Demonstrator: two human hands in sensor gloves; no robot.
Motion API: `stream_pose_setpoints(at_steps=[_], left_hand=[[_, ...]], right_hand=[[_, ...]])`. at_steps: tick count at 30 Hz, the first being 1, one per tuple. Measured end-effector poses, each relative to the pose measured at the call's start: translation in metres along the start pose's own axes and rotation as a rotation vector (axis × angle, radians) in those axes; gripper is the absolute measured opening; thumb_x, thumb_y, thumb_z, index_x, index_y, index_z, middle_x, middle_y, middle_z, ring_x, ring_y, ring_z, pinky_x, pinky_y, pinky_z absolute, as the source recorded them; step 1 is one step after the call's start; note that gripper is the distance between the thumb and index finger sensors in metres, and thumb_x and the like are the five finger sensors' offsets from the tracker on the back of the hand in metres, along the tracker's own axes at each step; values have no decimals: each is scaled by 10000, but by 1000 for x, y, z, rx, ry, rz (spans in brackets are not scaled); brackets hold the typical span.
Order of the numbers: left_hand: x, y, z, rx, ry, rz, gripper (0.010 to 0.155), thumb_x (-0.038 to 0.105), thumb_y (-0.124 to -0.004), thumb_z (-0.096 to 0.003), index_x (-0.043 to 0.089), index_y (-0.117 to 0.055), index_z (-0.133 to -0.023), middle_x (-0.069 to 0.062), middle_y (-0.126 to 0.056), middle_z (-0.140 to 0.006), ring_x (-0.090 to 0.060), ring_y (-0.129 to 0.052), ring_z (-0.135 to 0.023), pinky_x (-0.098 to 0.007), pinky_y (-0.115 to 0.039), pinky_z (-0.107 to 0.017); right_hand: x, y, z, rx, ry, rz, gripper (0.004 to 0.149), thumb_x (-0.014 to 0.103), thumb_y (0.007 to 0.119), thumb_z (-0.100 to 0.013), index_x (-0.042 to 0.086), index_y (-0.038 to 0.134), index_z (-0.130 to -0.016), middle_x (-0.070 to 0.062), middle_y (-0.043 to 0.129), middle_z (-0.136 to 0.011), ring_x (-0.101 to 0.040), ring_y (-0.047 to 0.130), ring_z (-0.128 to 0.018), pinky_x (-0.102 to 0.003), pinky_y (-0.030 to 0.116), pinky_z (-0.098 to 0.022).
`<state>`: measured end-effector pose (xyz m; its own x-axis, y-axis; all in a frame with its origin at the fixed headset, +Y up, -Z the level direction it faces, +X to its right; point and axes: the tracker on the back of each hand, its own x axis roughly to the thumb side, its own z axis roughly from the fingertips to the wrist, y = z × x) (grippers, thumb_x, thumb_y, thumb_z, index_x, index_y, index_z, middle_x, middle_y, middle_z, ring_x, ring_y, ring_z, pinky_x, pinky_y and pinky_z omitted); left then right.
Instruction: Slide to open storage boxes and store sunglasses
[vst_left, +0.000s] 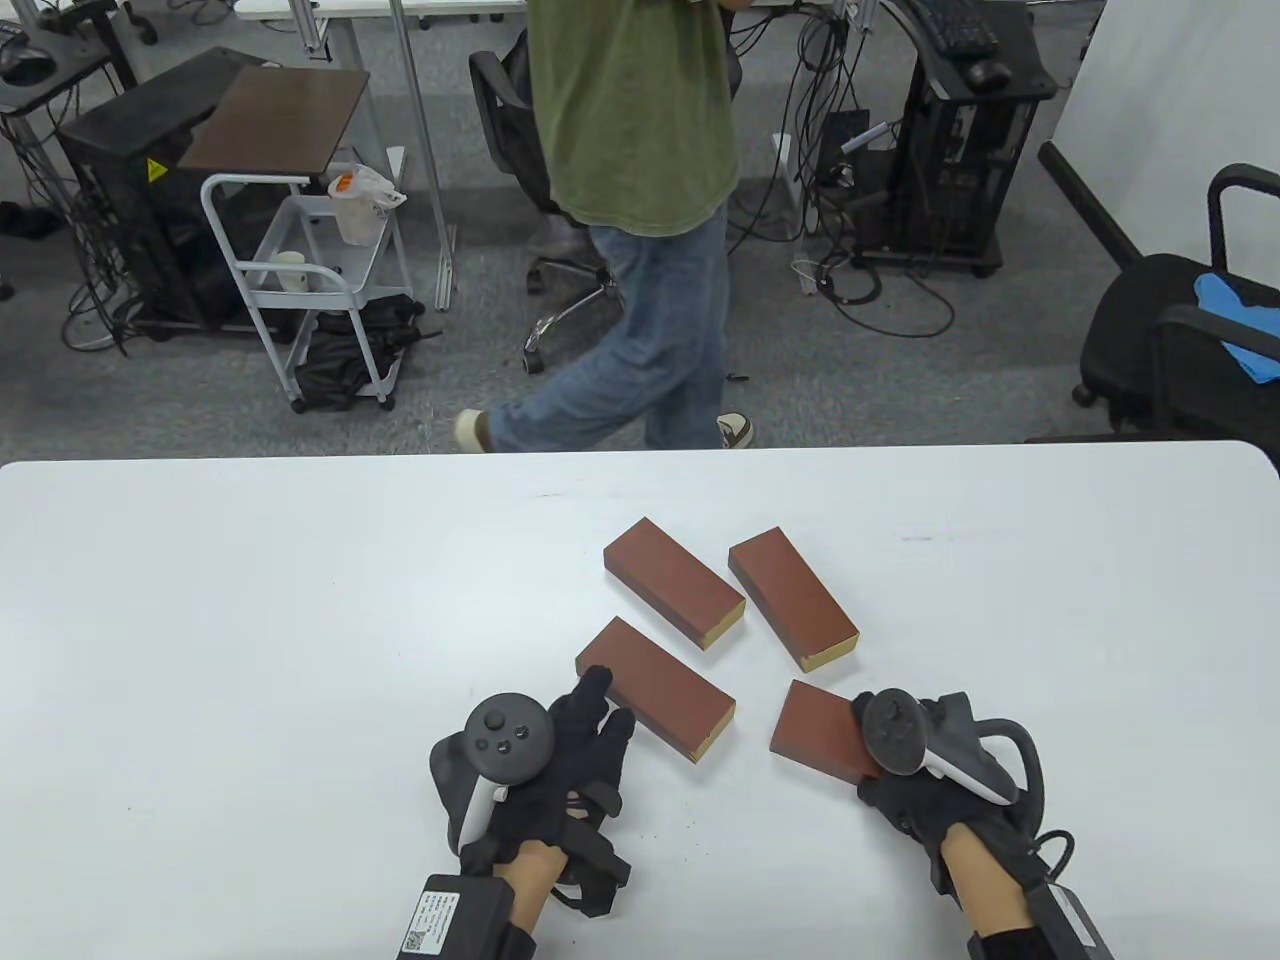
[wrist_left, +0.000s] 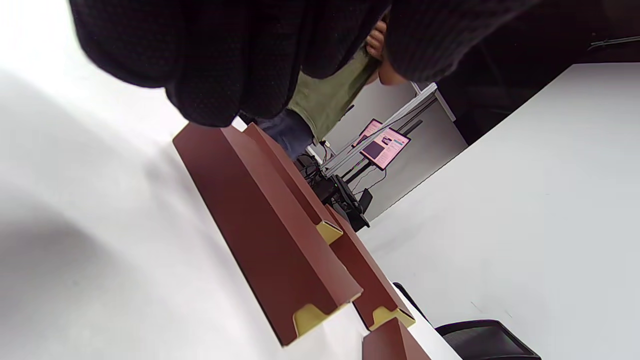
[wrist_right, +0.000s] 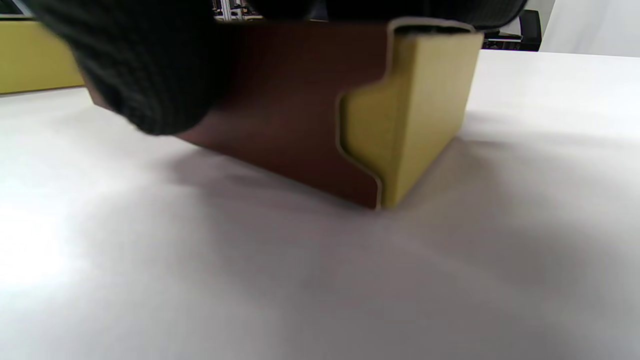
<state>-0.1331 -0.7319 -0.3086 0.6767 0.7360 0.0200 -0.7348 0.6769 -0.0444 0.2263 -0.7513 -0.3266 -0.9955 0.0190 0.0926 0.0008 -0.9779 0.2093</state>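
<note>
Nearest me, two gloved hands reach onto the white tabletop (vst_left: 250, 620). Left hand (vst_left: 560, 770) lies flat, fingers straight, tips touching the near-left box (vst_left: 655, 700), grasping nothing. Behind that box sit two more shut boxes (vst_left: 675, 583) (vst_left: 793, 597). Right of it, the right hand (vst_left: 925, 765) covers the fourth box (vst_left: 815, 730), fingers curled over its top, seemingly gripping it. No sunglasses are visible. Risk, as I judge it: pushing the sleeve without pinning the yellow drawer (wrist_right: 405, 115) could skid the whole box toward its neighbours.
</note>
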Motion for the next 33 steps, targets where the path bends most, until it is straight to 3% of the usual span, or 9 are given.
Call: stream_pose_setpoints(at_steps=[6, 12, 17, 21, 22, 26, 33], left_hand=[[7, 2, -2, 31, -29, -58, 639, 515, -725, -478, 294, -622, -1069, -82, -777, -988, -355, -859, -814, -560, -731, -554], [30, 12, -5, 97, -92, -173, 642, 527, -726, -475, 301, -626, -1068, -60, -746, -1036, -364, -806, -887, -574, -709, -587], [56, 22, -8, 122, -136, -257, 663, 562, -740, -459, 325, -642, -1070, -51, -686, -1102, -378, -694, -999, -616, -637, -656], [75, 29, -11, 122, -156, -309, 748, 645, -675, -432, 336, -533, -1098, -42, -569, -1159, -355, -540, -1089, -631, -559, -708], [79, 29, -11, 111, -169, -310, 740, 649, -622, -428, 378, -483, -1102, -33, -516, -1176, -349, -488, -1106, -623, -527, -730], [93, 28, -13, 90, -187, -353, 785, 683, -594, -407, 363, -435, -1106, -7, -434, -1194, -302, -348, -1133, -591, -425, -776], [96, 26, -14, 123, -174, -398, 758, 663, -571, -409, 362, -468, -1097, 15, -415, -1187, -267, -307, -1126, -576, -399, -780]], right_hand=[[5, -14, 5, -73, -17, -16, 823, 547, 880, -240, 295, 534, -943, -104, 521, -1057, -404, 575, -947, -572, 512, -704], [17, -47, 8, -200, -40, -75, 778, 542, 865, -259, 289, 568, -932, -107, 565, -1041, -402, 592, -938, -569, 523, -697], [37, -79, 5, -230, -37, -12, 751, 561, 824, -290, 301, 551, -939, -105, 555, -1048, -397, 581, -946, -561, 524, -699], [53, -98, 5, -262, -30, -16, 751, 564, 805, -296, 290, 541, -943, -103, 543, -1053, -391, 565, -953, -552, 521, -700], [57, -101, 5, -267, -30, -12, 750, 567, 801, -297, 288, 543, -943, -106, 542, -1052, -392, 564, -953, -551, 521, -700], [68, -105, 8, -283, -54, 7, 750, 596, 773, -298, 278, 553, -941, -106, 558, -1048, -392, 579, -946, -541, 537, -695], [78, -109, 14, -291, -59, 27, 750, 596, 763, -304, 268, 545, -942, -104, 551, -1050, -390, 573, -949, -536, 538, -695]])
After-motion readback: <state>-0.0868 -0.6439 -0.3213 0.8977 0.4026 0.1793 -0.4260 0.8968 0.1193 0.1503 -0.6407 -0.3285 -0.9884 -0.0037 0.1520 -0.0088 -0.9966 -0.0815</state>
